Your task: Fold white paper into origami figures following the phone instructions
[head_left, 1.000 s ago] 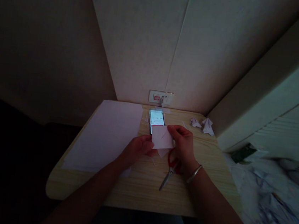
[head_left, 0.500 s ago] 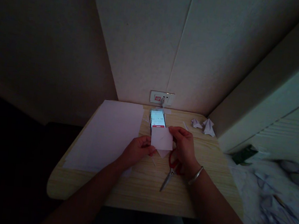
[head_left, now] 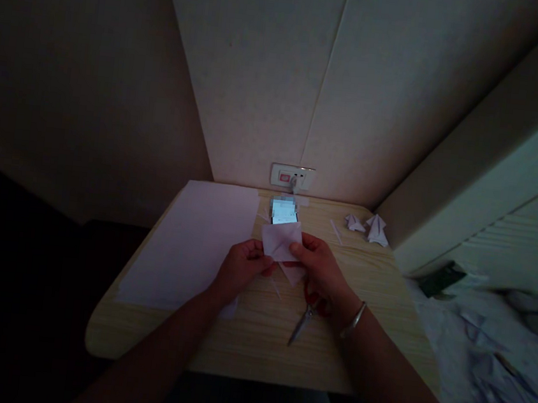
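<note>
Both hands hold a small folded piece of white paper (head_left: pixel 278 240) above the table. My left hand (head_left: pixel 243 268) pinches its lower left corner between thumb and fingers. My right hand (head_left: pixel 320 264) grips its right side, thumb on the front face and fingers behind. Just beyond the paper lies a lit phone (head_left: pixel 284 211), its lower part hidden. Red-handled scissors (head_left: pixel 305 317) rest by my right wrist, blades toward me and handles partly covered. Under the hands are a white paper scrap (head_left: pixel 293 274) and something red, mostly hidden.
A stack of large white sheets (head_left: pixel 192 238) covers the left of the wooden table (head_left: pixel 271 359). Two folded paper shapes (head_left: pixel 376 229) sit at the back right, near a paper strip (head_left: pixel 336 232). A wall socket (head_left: pixel 293 176) is behind. More paper (head_left: pixel 508 393) litters the floor at right.
The folded paper has moved slightly left and tilted, covering more of the phone. My right hand has shifted left, its thumb now pressing on the paper's front face.
</note>
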Tool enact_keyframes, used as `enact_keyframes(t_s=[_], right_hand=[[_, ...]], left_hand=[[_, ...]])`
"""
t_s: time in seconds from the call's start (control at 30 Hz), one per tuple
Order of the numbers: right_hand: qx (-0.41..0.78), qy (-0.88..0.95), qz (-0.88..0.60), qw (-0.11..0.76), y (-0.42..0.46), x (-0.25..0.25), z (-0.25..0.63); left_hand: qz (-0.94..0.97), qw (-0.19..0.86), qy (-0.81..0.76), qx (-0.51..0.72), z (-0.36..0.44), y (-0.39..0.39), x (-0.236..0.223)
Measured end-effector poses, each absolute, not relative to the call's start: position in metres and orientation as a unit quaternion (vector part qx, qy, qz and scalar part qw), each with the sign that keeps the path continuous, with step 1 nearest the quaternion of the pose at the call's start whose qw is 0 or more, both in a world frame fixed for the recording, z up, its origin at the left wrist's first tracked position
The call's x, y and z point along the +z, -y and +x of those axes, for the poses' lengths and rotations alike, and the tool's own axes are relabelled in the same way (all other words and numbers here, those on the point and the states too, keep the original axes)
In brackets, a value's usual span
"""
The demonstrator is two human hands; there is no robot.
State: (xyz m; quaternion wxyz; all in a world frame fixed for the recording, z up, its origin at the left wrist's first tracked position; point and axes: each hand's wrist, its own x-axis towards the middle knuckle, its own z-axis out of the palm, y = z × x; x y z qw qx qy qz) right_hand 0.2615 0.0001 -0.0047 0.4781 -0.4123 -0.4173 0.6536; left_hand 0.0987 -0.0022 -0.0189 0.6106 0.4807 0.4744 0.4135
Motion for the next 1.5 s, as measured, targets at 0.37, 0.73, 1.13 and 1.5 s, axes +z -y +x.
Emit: enact_keyframes(t_s=[0.37,0.73,1.13,1.5], right_hand=[[0.576,0.393,-0.474,0.537,-0.007,0.001,0.276],[0.615,0.313,-0.446,0.570,-0.011,0.004,0.278],[0.595,0.333,-0.448,0.579,-0.012,0.003,0.276],[0.385,0.485,-0.505,0.601,-0.007,0.003,0.273]], left_hand=[[0.495,0.643,-0.446,0.378,0.102,0.006,-0.015],[0.478,0.662,-0.438,0.377,0.104,0.004,-0.017],[0.478,0.669,-0.414,0.391,0.104,0.003,-0.020],[0.430,0.634,-0.436,0.472,0.101,0.001,-0.017]])
